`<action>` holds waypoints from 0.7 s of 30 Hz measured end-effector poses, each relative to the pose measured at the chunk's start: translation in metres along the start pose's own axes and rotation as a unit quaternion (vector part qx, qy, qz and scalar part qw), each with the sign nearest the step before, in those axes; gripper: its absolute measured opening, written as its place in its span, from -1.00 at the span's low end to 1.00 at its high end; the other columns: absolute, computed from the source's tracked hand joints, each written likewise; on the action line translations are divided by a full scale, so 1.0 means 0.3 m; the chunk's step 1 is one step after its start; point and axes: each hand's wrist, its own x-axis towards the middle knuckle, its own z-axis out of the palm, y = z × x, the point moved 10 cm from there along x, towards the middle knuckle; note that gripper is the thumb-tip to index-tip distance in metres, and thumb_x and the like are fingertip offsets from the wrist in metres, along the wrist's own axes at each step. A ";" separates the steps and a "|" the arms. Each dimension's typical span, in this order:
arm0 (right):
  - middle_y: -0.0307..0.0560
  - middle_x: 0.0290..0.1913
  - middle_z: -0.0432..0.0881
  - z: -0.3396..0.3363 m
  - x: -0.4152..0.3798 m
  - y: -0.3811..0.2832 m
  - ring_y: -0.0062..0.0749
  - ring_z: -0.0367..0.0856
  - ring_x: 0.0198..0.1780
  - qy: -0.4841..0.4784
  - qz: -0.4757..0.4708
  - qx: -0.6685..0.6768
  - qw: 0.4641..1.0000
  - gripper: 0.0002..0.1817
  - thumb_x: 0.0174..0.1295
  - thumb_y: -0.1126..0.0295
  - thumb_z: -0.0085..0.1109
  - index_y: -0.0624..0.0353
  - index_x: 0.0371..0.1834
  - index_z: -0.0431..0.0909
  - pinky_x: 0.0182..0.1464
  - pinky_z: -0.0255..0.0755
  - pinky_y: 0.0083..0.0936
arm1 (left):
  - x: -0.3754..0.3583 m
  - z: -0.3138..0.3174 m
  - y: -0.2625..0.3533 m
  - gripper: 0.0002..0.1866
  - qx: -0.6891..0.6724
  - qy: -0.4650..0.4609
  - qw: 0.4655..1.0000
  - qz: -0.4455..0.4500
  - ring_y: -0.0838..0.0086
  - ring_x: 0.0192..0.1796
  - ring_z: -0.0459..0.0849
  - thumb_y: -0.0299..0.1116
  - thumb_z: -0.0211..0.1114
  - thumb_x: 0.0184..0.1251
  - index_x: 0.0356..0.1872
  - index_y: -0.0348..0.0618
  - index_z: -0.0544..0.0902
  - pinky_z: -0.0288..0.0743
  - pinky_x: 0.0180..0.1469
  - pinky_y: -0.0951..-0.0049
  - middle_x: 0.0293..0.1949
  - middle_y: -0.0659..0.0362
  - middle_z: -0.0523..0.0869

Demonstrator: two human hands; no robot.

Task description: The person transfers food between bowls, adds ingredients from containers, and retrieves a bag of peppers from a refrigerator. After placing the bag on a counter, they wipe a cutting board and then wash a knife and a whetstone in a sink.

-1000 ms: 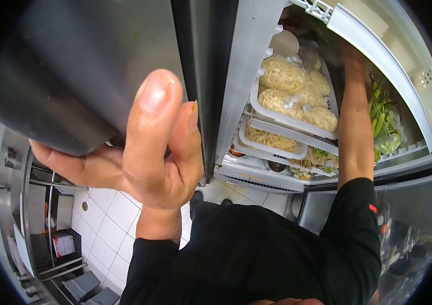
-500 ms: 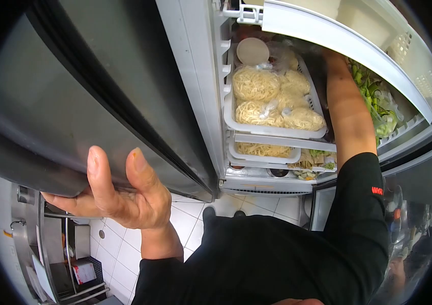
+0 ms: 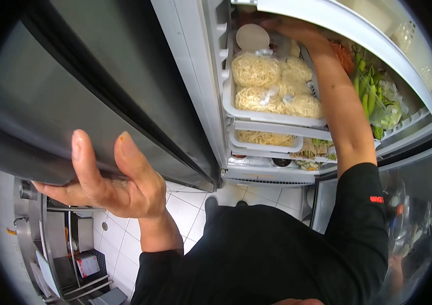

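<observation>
My left hand (image 3: 119, 185) is at the lower edge of the dark fridge door (image 3: 63, 117), fingers spread, some of them behind the door's edge. My right arm reaches deep into the open fridge. My right hand (image 3: 282, 25) is at the back, behind the round pale lid (image 3: 252, 38); its fingers are blurred and in shadow, so what they touch cannot be made out. In front of it, a white tray (image 3: 277, 117) holds several bags of noodles (image 3: 256, 70). Green vegetables (image 3: 371, 94) and something shredded and orange (image 3: 342, 56) lie right of my forearm.
Below is a smaller white tray (image 3: 272, 147) with noodles, beside more vegetables (image 3: 317, 148). A white curved shelf edge (image 3: 358, 38) arches over the right side. A metal rack (image 3: 68, 244) stands at lower left on the tiled floor (image 3: 180, 213). Another glossy door (image 3: 404, 203) is at right.
My right hand and forearm have swung left toward the back of the noodle tray, uncovering the orange shreds. My left hand appears slightly further left and higher, still at the door edge.
</observation>
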 end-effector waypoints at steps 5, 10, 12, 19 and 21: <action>0.06 0.37 0.47 0.202 0.058 -0.076 -0.11 0.46 0.35 -0.135 0.034 -0.028 0.990 -0.24 0.22 0.00 0.29 0.01 0.46 0.32 0.37 0.30 -0.29 | -0.018 -0.003 -0.025 -0.51 0.022 -0.027 0.999 0.011 0.46 0.42 0.38 -0.44 0.34 0.33 0.25 0.05 0.41 -0.61 0.57 -0.09 0.22 0.29 0.60; 0.05 0.21 0.55 0.209 0.095 -0.102 -0.11 0.52 0.21 -0.121 0.036 -0.029 0.992 -0.30 0.17 0.03 0.30 0.07 0.36 0.39 0.21 0.37 -0.27 | -0.033 -0.011 -0.043 -0.50 0.007 0.004 1.000 0.020 0.48 0.40 0.42 -0.42 0.35 0.32 0.25 0.08 0.42 -0.63 0.58 -0.08 0.22 0.29 0.61; 0.05 0.21 0.56 0.149 0.122 -0.084 -0.11 0.52 0.21 -0.082 0.030 -0.020 0.996 -0.31 0.18 0.03 0.30 0.07 0.35 0.40 0.22 0.37 -0.28 | -0.040 -0.015 -0.043 -0.51 0.019 -0.011 1.000 0.018 0.47 0.39 0.43 -0.43 0.33 0.33 0.26 0.08 0.41 -0.63 0.58 -0.08 0.22 0.28 0.61; 0.03 0.22 0.57 -0.042 0.155 0.027 -0.12 0.52 0.23 0.057 0.060 -0.032 0.996 -0.34 0.19 0.04 0.28 0.07 0.33 0.44 0.24 0.37 -0.28 | -0.042 -0.032 -0.052 -0.52 0.027 -0.017 0.999 0.004 0.47 0.39 0.43 -0.44 0.31 0.35 0.26 0.07 0.40 -0.62 0.58 -0.07 0.22 0.28 0.60; 0.02 0.22 0.58 -0.018 0.180 0.033 -0.12 0.52 0.23 0.034 0.054 -0.043 0.997 -0.35 0.20 0.04 0.28 0.07 0.33 0.45 0.24 0.37 -0.28 | -0.041 -0.035 -0.054 -0.52 0.031 -0.018 0.999 -0.002 0.47 0.40 0.42 -0.44 0.30 0.35 0.25 0.07 0.40 -0.62 0.58 -0.07 0.22 0.28 0.60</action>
